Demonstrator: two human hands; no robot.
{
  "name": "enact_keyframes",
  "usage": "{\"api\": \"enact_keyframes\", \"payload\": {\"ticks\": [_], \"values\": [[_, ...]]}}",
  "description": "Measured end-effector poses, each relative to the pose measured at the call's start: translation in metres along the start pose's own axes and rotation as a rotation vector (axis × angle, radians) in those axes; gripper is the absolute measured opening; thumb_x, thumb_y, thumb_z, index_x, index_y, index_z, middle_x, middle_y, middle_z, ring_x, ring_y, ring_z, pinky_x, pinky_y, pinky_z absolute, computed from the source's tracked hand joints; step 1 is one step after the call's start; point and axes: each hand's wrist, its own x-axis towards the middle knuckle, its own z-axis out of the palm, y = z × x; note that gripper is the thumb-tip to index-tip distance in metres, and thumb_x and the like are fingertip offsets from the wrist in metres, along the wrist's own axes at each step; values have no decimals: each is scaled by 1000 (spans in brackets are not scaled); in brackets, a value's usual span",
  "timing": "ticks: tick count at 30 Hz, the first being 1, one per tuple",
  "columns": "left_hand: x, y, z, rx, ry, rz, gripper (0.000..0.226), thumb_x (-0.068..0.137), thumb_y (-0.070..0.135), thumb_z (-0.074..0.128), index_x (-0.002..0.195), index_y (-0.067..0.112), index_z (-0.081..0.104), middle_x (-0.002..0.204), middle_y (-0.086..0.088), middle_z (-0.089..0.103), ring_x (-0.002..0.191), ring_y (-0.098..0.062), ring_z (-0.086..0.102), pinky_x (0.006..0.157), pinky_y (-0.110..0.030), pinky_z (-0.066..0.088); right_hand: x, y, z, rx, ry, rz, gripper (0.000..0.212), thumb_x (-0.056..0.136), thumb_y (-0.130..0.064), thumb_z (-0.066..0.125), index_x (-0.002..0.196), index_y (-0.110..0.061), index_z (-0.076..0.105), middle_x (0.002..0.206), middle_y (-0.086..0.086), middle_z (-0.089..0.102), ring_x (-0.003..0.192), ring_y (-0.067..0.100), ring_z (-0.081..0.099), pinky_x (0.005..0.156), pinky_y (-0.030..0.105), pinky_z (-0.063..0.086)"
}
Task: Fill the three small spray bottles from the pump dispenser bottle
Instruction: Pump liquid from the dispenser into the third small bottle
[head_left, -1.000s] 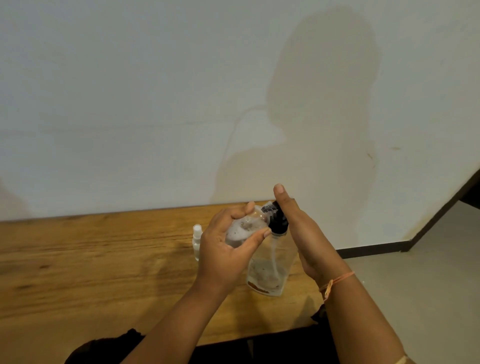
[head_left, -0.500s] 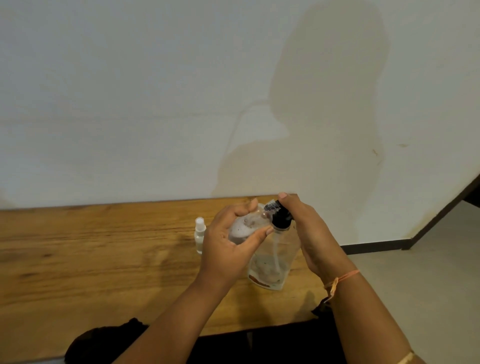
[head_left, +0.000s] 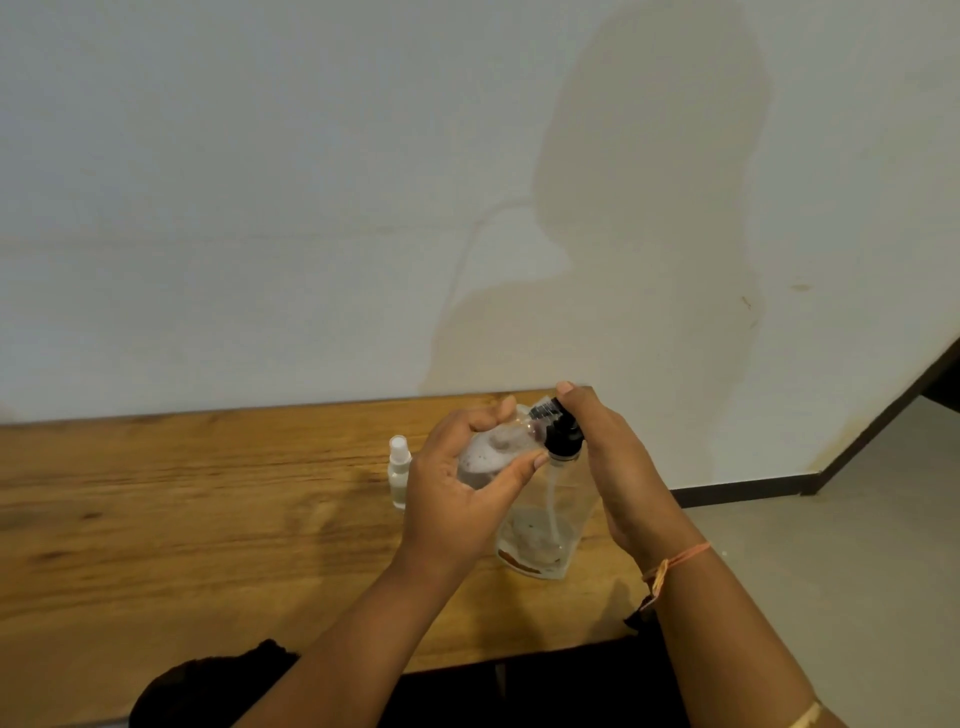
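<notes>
Step in hand: pumping into one small bottle (head_left: 493, 452). Left hand (head_left: 457, 499): curled round that bottle, tilted, mouth at black pump head (head_left: 561, 434). Right hand (head_left: 613, 467): wrapped over pump head; pump dispenser bottle (head_left: 545, 530) upright on table (head_left: 208, 519). Capped spray bottle (head_left: 399, 473) standing just beside. Fill level unclear, possibly foamy. Next: steady presses, mouth held under nozzle.

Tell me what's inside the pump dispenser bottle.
A pale dip tube runs from the black pump down to shallow residue; the left hand hides the upper left of the pump dispenser bottle.
</notes>
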Motion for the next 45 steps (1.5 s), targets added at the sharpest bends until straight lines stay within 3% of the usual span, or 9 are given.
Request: {"api": "enact_keyframes", "payload": {"ticks": [4, 7, 12, 20, 25, 31, 35, 41, 45], "values": [[-3, -3, -2, 14, 6, -3, 37, 67, 35, 82, 97, 45, 64, 108, 20, 66, 108, -4, 60, 90, -27, 50, 2, 1, 3, -40, 10, -26, 37, 95, -40, 40, 78, -23, 67, 88, 4, 70, 88, 17, 62, 77, 30, 45], [-1, 1, -1, 11, 14, -2, 31, 66, 31, 78, 92, 41, 64, 106, 22, 66, 106, -3, 61, 88, -26, 51, -2, 0, 6, -7, 23, -64, 41, 93, -47, 39, 70, -32, 69, 84, 0, 70, 81, 10, 64, 72, 22, 46], [3, 2, 0, 30, 38, 26, 36, 64, 35, 81, 94, 46, 63, 106, 22, 65, 105, -4, 62, 88, -27, 53, -4, -1, 5, 12, -11, -75, 52, 78, -67, 34, 76, -32, 72, 97, 8, 71, 91, 17, 65, 85, 28, 47], [-4, -2, 0, -4, 14, -27, 35, 66, 39, 76, 99, 42, 64, 109, 18, 66, 110, -7, 60, 92, -33, 50, 0, -1, 4, 3, 11, -38, 40, 95, -41, 42, 69, -28, 68, 87, 2, 69, 85, 15, 62, 72, 26, 44], [-6, 1, 1, 8, 26, -15, 34, 66, 30, 77, 97, 36, 64, 107, 21, 65, 107, -2, 60, 89, -24, 50, -3, -2, 7, -17, 56, -57, 37, 97, -39, 37, 70, -29, 59, 72, -14, 62, 74, 2, 58, 63, 17, 39], [0, 4, 0, 32, 40, 45, 37, 66, 30, 82, 95, 45, 63, 106, 23, 65, 105, -3, 62, 87, -21, 51, -4, -2, 6, -2, -9, -64, 39, 91, -53, 38, 73, -35, 68, 90, -5, 71, 87, 4, 64, 73, 19, 44], [-1, 4, 1, 25, 36, 81, 35, 68, 36, 74, 99, 46, 62, 107, 23, 65, 106, -4, 62, 89, -23, 51, -4, -4, -1, 29, -66, -8, 37, 90, -49, 43, 68, -34, 69, 80, -12, 71, 81, -1, 63, 76, 21, 44], [-7, -5, 0, 58, 34, 45, 38, 67, 40, 74, 102, 48, 61, 109, 22, 64, 108, -5, 60, 89, -22, 49, 1, -6, -2, -7, -42, 26, 34, 94, -41, 46, 68, -27, 64, 71, -10, 65, 77, 8, 57, 73, 27, 40], [-4, -3, 0, 63, 41, 61, 37, 68, 40, 74, 102, 46, 61, 108, 22, 64, 108, -4, 60, 91, -24, 49, -3, -5, 2, -15, -30, -7, 39, 92, -49, 41, 70, -33, 69, 86, -7, 69, 88, 7, 61, 77, 25, 43]]}}
